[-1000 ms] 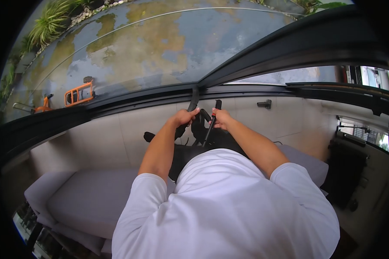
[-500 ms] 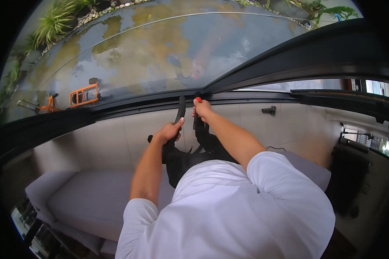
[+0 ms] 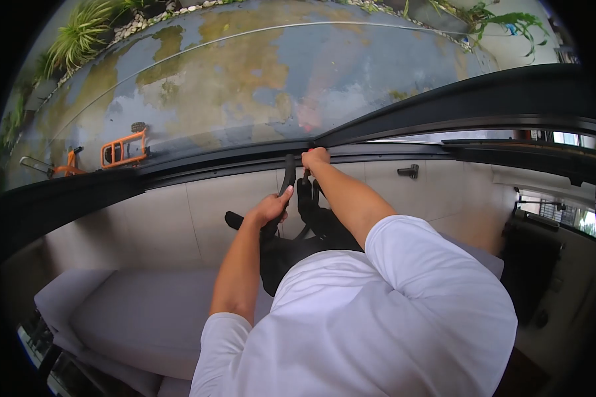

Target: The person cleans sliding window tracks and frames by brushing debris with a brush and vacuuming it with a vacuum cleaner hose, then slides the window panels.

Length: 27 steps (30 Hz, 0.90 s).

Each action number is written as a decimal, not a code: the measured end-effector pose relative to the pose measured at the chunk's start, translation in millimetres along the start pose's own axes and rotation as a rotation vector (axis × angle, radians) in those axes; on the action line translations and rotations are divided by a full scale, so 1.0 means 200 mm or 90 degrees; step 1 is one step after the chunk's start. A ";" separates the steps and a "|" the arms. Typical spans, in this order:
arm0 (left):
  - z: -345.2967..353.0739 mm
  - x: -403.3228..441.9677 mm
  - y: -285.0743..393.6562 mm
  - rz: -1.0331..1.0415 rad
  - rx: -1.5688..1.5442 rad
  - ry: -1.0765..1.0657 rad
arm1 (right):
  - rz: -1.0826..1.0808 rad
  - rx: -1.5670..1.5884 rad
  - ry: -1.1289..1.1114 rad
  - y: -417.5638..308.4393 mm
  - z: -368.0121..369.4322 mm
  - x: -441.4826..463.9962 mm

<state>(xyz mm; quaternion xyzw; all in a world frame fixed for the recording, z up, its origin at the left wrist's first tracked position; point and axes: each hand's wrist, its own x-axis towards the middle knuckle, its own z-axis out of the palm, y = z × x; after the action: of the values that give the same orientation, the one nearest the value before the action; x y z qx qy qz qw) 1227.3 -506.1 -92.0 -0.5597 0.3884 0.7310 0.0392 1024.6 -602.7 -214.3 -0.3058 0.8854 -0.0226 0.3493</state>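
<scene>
My left hand [image 3: 270, 208] is wrapped around a black curved tube [image 3: 290, 171], which looks like a vacuum cleaner hose handle. The tube's far end reaches close to the dark sliding-door track [image 3: 245, 156]. Just right of it, my right hand [image 3: 316, 157] is closed on a small red object at the track; its kind is mostly hidden by my fingers. My feet in black [image 3: 307, 198] are below the hands, on the pale tiled floor [image 3: 232, 195].
A dark door frame [image 3: 457, 109] slants to the right. A black nozzle piece [image 3: 408, 171] lies on the tiles. Behind me on the left is a grey sofa [image 3: 139, 311]. Outside, an orange-framed object [image 3: 124, 149] stands on wet, stained ground [image 3: 238, 73].
The right hand has shifted slightly right and turned over the red object, covering more of it. The left hand and black tube have moved a little to the right.
</scene>
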 end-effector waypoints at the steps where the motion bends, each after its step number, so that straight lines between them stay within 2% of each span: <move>1: -0.01 -0.01 0.01 -0.001 -0.001 0.001 | 0.040 -0.020 -0.063 -0.02 -0.05 -0.05; 2: -0.01 -0.02 0.03 0.004 -0.007 -0.009 | 0.040 -0.020 -0.063 0.01 -0.04 -0.07; 5: -0.02 0.00 0.04 0.011 -0.022 -0.029 | -0.089 -0.018 0.001 0.08 -0.02 -0.09; 7: -0.01 0.03 0.05 0.008 -0.032 -0.039 | -0.127 -0.022 0.213 0.10 0.00 -0.10; 8: -0.01 0.02 0.07 -0.002 -0.020 -0.036 | -0.134 -0.025 0.214 0.09 -0.04 -0.09; 10: -0.01 0.04 0.09 -0.013 -0.008 -0.033 | 0.029 -0.025 -0.209 0.10 -0.19 -0.12; 12: -0.01 0.13 0.11 0.014 -0.045 -0.054 | 0.059 0.008 -0.207 0.12 -0.34 -0.26; 14: 0.02 0.23 0.16 0.025 -0.044 -0.081 | -0.003 -0.010 -0.190 0.18 -0.46 -0.33; 17: 0.02 0.31 0.22 0.032 -0.054 -0.111 | -0.020 -0.058 -0.249 0.29 -0.62 -0.42; 23: 0.02 0.33 0.18 0.031 -0.032 -0.111 | -0.024 -0.093 -0.287 0.56 -0.68 -0.38; 27: -0.09 0.20 0.14 0.083 0.003 -0.068 | -0.120 -0.159 -0.309 0.49 -0.69 -0.48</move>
<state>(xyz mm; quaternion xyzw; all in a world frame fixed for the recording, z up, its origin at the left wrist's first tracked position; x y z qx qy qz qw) 1213.1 -550.9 -112.7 -0.4933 0.4226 0.7602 0.0137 940.0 -494.5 -77.3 -0.4237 0.7397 0.1278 0.5070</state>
